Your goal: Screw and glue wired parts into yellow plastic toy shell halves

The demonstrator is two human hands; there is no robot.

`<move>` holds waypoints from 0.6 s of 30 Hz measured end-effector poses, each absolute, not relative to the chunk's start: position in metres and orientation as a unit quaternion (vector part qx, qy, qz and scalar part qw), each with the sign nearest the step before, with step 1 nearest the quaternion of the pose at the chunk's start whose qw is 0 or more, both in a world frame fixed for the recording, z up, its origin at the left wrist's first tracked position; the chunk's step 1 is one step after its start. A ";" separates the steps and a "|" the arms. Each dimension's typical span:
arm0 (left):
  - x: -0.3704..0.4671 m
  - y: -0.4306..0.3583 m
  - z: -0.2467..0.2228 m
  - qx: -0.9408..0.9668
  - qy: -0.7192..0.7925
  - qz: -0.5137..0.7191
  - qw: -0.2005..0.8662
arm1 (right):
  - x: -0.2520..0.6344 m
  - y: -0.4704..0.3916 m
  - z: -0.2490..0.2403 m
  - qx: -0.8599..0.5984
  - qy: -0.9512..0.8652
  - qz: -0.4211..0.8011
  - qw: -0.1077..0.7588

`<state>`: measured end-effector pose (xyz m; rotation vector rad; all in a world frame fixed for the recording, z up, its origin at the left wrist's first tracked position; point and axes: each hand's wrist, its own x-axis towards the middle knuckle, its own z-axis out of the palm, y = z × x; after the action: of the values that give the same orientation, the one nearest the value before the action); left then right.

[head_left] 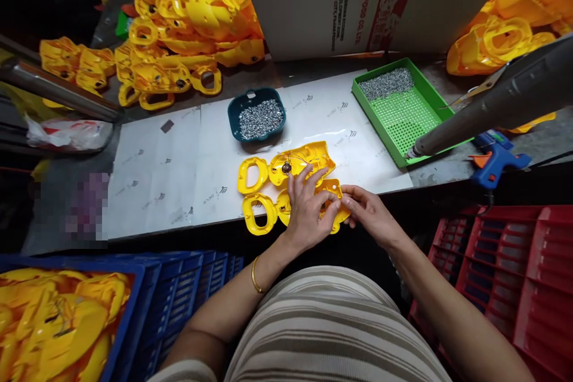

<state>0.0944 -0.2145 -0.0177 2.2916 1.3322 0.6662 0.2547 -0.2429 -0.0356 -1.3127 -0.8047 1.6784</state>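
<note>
Two yellow plastic shell halves with ring handles lie side by side at the front edge of the white sheet. The farther shell (320, 155) shows thin wires and a round dark part inside. My left hand (308, 209) lies over the nearer shell (259, 215), its thumb and index finger bent together over the shell's inside; whatever they pinch is too small to make out. At that shell's right end, my right hand (367, 212) grips the rim between thumb and fingers. A dark teal tray (234, 125) of small metal screws stands just behind the shells.
A green basket (394, 152) with small metal pieces stands right, beside a blue glue gun (495, 161) and a slanting metal pole (492, 95). Yellow shells (179, 12) are piled behind. A cardboard box (304, 6) stands at the back. Blue (138, 310) and red crates (537, 250) flank me.
</note>
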 end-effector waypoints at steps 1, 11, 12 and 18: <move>0.093 -0.213 -0.018 0.823 0.474 0.238 0.204 | 0.254 -0.243 -0.037 -0.526 -0.317 0.665 0.425; 0.079 -0.173 -0.011 0.888 0.373 0.183 0.200 | 0.260 -0.242 -0.034 -0.541 -0.361 0.653 0.389; 0.079 -0.168 -0.011 0.898 0.356 0.174 0.190 | 0.261 -0.242 -0.034 -0.542 -0.363 0.653 0.384; 0.085 -0.146 -0.024 0.937 0.273 0.187 0.117 | 0.265 -0.240 -0.036 -0.543 -0.362 0.655 0.380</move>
<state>0.0850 -0.1464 -0.0244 2.7419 0.7982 0.5462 0.2653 -0.2396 -0.0356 -1.3868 -0.9245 1.6725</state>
